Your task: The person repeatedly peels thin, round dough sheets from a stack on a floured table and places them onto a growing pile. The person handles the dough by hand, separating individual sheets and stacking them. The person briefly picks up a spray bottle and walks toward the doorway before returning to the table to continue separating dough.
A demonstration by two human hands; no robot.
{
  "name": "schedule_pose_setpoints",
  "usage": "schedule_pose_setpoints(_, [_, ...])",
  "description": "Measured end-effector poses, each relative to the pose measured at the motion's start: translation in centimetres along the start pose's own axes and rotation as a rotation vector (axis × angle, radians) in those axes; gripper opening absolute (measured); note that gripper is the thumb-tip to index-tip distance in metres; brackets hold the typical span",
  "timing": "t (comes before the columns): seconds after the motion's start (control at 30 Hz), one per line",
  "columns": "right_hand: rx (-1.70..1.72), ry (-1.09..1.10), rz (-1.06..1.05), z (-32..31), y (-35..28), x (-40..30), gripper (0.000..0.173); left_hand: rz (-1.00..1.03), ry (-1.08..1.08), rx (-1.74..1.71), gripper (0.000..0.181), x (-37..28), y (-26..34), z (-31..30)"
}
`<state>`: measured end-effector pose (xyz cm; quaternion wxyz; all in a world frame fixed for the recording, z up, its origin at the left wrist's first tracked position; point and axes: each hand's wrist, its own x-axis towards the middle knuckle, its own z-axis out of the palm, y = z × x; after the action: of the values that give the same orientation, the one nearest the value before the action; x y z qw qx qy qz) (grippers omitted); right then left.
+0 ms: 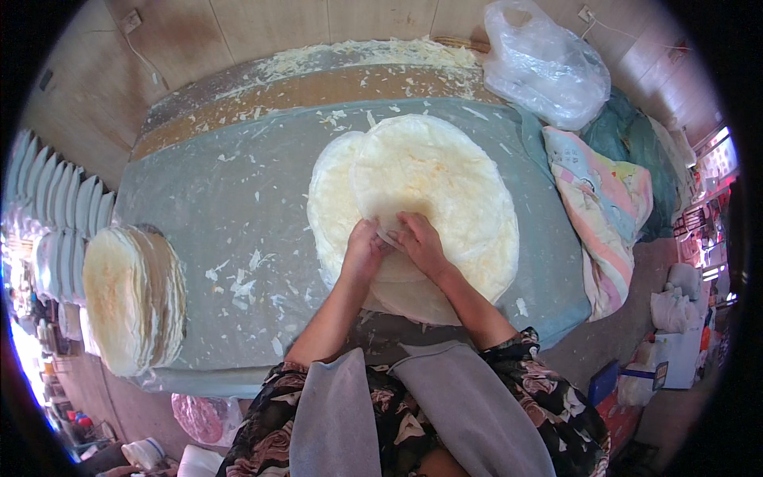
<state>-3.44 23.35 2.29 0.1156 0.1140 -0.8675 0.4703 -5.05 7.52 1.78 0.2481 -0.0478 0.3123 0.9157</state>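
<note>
A large, thin, pale round flatbread (435,173) lies on top of a loose pile before me. My left hand (363,250) pinches its near edge between thumb and fingers. Close beside it, my right hand (422,243) has its fingers bent at the same edge, which is slightly raised there. Under it, other flatbread rounds (331,197) stick out to the left, right and near side. The pile rests on a grey-green cloth (197,238) covering the table, and its near edge reaches almost to my lap.
At the left end stands a tall stack of flatbreads (131,298). Pale flakes (244,286) are scattered over the cloth and the board behind. A clear plastic bag (545,65) sits at the back right, near a patterned quilted cloth (602,220). Stacked white sacks (59,191) stand far left.
</note>
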Motion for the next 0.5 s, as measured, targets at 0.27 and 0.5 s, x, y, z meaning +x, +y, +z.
schedule_pose_setpoints(0.27, [-0.263,0.046,-0.096,-2.4,-3.0,0.7,0.044,0.069,-0.122,-0.126,0.027,-0.2,-0.8,1.2])
schedule_pose_setpoints(0.5, [-0.79,-0.202,-0.108,-2.4,-4.5,1.4,0.038,-0.062,0.154,-0.086,0.022,2.9,-3.1,0.3])
